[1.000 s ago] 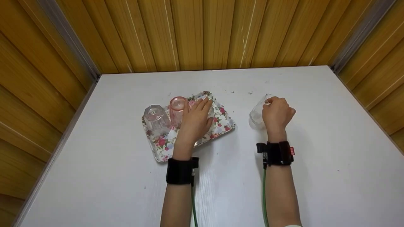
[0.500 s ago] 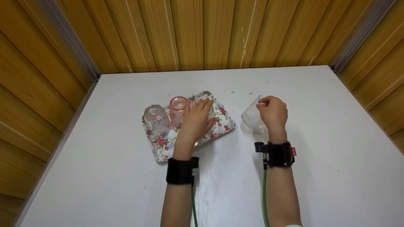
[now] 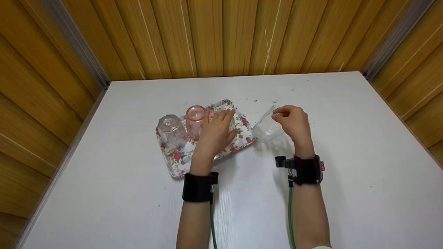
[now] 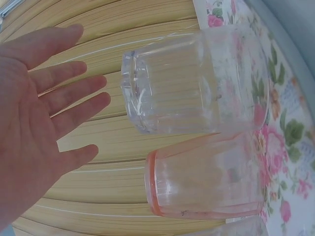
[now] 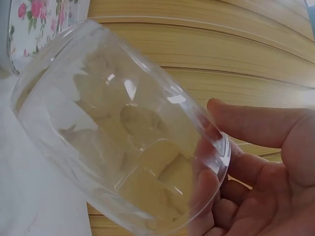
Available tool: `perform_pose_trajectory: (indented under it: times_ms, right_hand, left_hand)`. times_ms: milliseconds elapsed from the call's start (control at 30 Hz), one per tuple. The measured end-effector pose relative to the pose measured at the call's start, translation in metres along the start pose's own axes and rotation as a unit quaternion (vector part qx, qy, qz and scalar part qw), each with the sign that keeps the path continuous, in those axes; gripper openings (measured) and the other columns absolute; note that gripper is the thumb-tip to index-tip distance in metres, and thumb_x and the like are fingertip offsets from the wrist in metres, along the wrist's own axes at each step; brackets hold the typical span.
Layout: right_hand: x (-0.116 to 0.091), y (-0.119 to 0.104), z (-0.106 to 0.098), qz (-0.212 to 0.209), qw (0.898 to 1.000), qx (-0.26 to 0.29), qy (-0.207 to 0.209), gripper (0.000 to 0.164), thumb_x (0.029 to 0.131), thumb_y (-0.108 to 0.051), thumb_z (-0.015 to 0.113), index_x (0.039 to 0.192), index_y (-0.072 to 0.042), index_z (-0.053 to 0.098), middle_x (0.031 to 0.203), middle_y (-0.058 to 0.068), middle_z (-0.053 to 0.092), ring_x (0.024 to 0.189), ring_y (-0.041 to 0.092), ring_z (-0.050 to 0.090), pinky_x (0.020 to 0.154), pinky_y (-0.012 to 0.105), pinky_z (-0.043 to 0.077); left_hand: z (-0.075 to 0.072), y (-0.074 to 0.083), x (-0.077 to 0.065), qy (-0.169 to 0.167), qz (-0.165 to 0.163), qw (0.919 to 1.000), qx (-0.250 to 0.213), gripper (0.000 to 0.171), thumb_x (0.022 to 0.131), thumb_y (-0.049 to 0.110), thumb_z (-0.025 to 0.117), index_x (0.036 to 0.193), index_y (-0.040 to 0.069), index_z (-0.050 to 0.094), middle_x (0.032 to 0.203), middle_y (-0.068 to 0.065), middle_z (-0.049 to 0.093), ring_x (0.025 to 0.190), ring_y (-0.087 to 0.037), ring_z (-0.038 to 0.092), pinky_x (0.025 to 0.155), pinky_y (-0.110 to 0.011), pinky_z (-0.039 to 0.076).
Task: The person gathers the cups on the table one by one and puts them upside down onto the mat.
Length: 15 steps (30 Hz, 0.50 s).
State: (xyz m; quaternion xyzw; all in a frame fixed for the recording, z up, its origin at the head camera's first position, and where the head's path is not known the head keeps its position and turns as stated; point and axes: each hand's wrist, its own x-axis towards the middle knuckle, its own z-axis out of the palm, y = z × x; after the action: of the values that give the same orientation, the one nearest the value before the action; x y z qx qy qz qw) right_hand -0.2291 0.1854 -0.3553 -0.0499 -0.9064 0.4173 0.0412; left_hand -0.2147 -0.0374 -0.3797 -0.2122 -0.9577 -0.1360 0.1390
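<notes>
My right hand point(image 3: 294, 124) pinches a clear drinking glass point(image 3: 265, 128) by its base end, and the glass slants with its mouth down toward the tray. In the right wrist view, thumb and fingertips grip the narrow end of this faceted glass point(image 5: 113, 132). My left hand point(image 3: 215, 133) hovers over the floral tray point(image 3: 176, 162) with fingers spread, holding nothing. On the tray, a clear glass point(image 3: 171, 129) and a pink glass point(image 3: 194, 126) stand upside down. Another clear glass point(image 4: 192, 83), largely hidden by my left hand in the head view, stands beside the pink one.
The tray lies at an angle on the white table point(image 3: 114, 193). Yellow wood-look panels point(image 3: 235, 38) wall in the back and both sides. Black wrist bands point(image 3: 196, 187) with green cables sit on both arms. Small specks dot the tabletop.
My right hand has moved left with the clear glass, bringing it from the open table to the tray's right edge. The left hand has barely moved.
</notes>
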Motion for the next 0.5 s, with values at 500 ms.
perform_pose_trajectory:
  times_ms: [500]
  right_hand:
    - [-0.0031, -0.0080, 0.0037, -0.010, 1.000, 0.006, -0.014, 0.024, 0.086, -0.017, 0.059, 0.105, -0.004, 0.066, 0.093, 0.011, 0.058, 0.087, 0.023, 0.052, 0.067, 0.028, 0.039]
  left_hand:
    - [-0.0004, 0.0017, 0.0007, -0.002, -0.001, 1.0000, 0.001, 0.056, 0.086, 0.032, 0.059, 0.135, 0.010, 0.042, 0.130, -0.009, 0.051, 0.121, -0.024, 0.047, 0.110, -0.050, 0.017]
